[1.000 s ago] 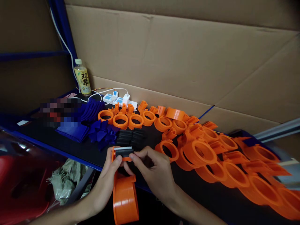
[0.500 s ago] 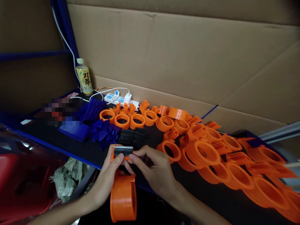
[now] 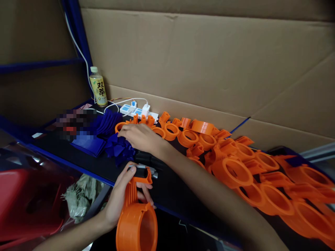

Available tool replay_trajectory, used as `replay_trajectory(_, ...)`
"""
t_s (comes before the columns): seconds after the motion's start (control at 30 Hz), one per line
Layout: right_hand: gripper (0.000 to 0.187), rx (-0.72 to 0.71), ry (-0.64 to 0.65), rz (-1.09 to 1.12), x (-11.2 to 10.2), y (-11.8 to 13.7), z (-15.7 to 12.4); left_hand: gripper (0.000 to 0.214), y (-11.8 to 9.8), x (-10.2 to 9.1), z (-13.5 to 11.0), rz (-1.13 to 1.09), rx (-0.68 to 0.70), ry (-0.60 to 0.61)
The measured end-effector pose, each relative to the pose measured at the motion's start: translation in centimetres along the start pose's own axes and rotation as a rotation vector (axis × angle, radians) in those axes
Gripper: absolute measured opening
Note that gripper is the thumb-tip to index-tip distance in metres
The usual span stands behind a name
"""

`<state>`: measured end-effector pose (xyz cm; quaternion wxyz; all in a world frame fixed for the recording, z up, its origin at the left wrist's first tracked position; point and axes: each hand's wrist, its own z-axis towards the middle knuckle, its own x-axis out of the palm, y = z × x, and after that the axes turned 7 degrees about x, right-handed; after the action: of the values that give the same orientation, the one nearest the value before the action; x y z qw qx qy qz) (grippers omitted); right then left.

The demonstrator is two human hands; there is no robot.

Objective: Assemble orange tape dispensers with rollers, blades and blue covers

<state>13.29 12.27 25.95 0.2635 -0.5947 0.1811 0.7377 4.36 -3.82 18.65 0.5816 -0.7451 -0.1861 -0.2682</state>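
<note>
The left hand (image 3: 120,198) grips the orange holder (image 3: 138,226), fingers closed. Fingers of the right hand (image 3: 140,136) touch the blue pieces (image 3: 116,151); grip unclear.

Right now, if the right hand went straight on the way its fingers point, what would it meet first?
Likely the blue plastic pieces, just ahead of the right hand; its fingertips may already touch them.
</note>
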Motion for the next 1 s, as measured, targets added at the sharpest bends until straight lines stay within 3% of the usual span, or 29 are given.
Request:
replay_trajectory(0.17,0.03,-0.047,-0.004,-0.061,1.4,0.4,0.9,0.033,-0.3,-0.3,0.0,-0.02,-0.004,-0.005)
replay_trajectory(0.4,0.024,0.042,-0.086,0.015,0.4,-0.5,-0.5,0.038,-0.6,-0.2,0.2,-0.065,0.025,-0.086)
replay_trajectory(0.53,0.015,0.3,-0.255,0.41,-1.4,-0.6,-3.4,0.042,-0.9,0.1,0.3,-0.077,0.038,-0.061)
replay_trajectory(0.67,0.01,0.481,-0.305,0.811,-3.0,1.6,-7.9,0.044,-1.2,0.4,0.4,-0.069,0.067,-0.106)
replay_trajectory(0.87,0.013,0.622,-0.318,0.917,-2.8,5.6,-12.8,0.039,-0.8,0.4,0.5,-0.117,0.05,-0.17)
replay_trajectory(1.0,0.028,0.592,-0.276,0.966,-2.0,5.5,-13.6,0.039,-0.6,0.2,0.5,-0.155,-0.052,-0.142)
